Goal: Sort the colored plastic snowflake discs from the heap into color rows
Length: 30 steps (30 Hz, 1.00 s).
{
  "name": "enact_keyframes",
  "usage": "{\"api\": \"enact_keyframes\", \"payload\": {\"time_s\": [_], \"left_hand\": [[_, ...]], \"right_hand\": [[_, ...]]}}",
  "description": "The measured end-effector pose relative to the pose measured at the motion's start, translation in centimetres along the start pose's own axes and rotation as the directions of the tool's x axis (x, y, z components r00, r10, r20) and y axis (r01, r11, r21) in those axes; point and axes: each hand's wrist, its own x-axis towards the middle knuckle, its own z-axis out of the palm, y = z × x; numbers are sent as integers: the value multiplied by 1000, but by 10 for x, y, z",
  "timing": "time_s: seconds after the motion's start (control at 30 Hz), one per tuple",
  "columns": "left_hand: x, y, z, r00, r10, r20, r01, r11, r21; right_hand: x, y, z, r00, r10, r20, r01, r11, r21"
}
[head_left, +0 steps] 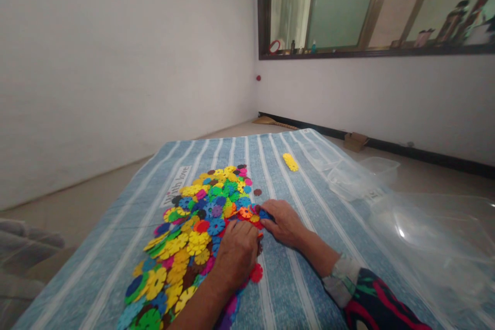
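A long heap of notched plastic building discs in many colours lies across the striped cloth. My left hand rests over the right side of the heap with its fingers curled down; what they hold, if anything, is hidden, and an orange edge shows beside them. From the right, my right hand reaches to the heap's edge, thumb and fingers closed around a dark blue disc. Orange discs lie between the hands. Just beyond is a loose brown disc, and a red disc sits nearer me.
A yellow row of discs lies apart on the striped cloth. Clear plastic containers stand along the right side. A cardboard box is on the floor by the wall, below a window ledge holding bottles.
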Motion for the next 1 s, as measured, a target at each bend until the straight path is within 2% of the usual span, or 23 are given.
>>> {"api": "enact_keyframes", "payload": {"time_s": [0.3, 0.47, 0.6, 0.73, 1.0], "left_hand": [[1, -8, -3, 997, -79, -13, 80, 996, 43], [3, -15, -7, 993, -118, -29, 120, 991, 66], [4, -13, -11, 992, -121, -15, 122, 992, 43], [4, -8, -13, 991, -131, 36, 130, 991, 22], [5, -4, -15, 992, -112, 55, 111, 994, 22]], "right_hand": [[-4, 8, 9, 998, -29, -51, 37, 986, 160], [-4, -2, 9, 996, -79, -45, 91, 918, 387], [-2, -11, 2, 997, -66, -32, 73, 869, 489], [-1, -11, -2, 999, -48, -20, 51, 837, 545], [-2, -15, -6, 1000, -24, -6, 23, 814, 580]]}}
